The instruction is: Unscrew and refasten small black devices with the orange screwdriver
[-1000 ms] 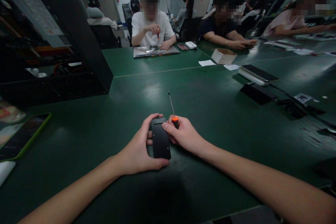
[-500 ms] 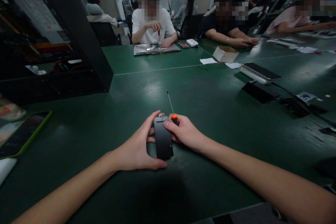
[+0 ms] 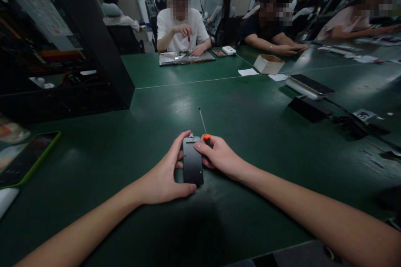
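A flat black rectangular device [image 3: 192, 162] with small screws and a slot near its top stands between my hands, above the green table. My left hand [image 3: 166, 175] grips it by the left side, thumb at the bottom edge and fingers at the top and behind. My right hand [image 3: 219, 154] presses its thumb on the upper right of the device. Tucked in that same hand is a screwdriver [image 3: 207, 138] with an orange and black handle, its thin shaft pointing up and away. The handle's lower end is hidden by the fingers.
The green table [image 3: 150, 125] stretches ahead. On the left are a black cabinet [image 3: 115, 62] and a green-cased phone [image 3: 29, 158]. To the right lie a power bank-like slab [image 3: 310, 85], black parts with cables [image 3: 351, 127] and a small box [image 3: 268, 64]. Co-workers [image 3: 183, 29] sit opposite.
The lower end of the black device has swung slightly left and up, and my left thumb now touches its bottom edge. The screwdriver stays in my right hand.
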A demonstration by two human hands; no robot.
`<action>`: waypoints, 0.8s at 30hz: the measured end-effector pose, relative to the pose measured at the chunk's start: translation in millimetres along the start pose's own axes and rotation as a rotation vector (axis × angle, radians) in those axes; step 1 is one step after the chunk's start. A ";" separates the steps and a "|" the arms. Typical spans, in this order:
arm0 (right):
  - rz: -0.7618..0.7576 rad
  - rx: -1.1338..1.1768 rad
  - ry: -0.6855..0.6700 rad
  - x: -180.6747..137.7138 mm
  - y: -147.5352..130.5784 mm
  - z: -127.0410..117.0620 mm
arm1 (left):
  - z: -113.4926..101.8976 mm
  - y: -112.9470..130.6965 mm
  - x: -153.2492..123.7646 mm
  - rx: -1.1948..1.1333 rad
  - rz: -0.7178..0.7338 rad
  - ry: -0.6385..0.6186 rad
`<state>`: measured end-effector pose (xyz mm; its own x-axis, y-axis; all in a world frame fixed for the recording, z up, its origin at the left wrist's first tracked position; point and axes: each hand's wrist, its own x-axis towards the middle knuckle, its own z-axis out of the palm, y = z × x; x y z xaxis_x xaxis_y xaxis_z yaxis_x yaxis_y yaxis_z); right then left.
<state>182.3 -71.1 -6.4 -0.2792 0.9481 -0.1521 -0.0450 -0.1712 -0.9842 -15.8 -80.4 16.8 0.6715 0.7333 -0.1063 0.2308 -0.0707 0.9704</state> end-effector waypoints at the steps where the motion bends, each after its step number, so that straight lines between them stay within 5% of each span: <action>1: -0.001 0.007 0.007 0.3 1.0 0.1 | 1.9 -1.0 -0.3 0.010 0.003 0.015; 7: -0.004 0.007 0.005 1.0 7.0 -1.1 | 9.7 -1.7 0.3 -0.057 -0.002 0.090; 14: -0.067 -0.035 -0.014 -3.4 1.0 -2.8 | 1.6 -1.8 0.7 -0.130 -0.009 0.038; 24: -0.114 0.145 0.045 -2.0 -7.4 1.1 | 8.1 -10.9 3.6 -0.240 0.079 0.137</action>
<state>182.1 -72.1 1.3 -0.2211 0.9741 -0.0477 -0.2129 -0.0959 -0.9723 -10.2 -82.4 4.0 0.5760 0.8173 -0.0143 -0.0028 0.0194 0.9998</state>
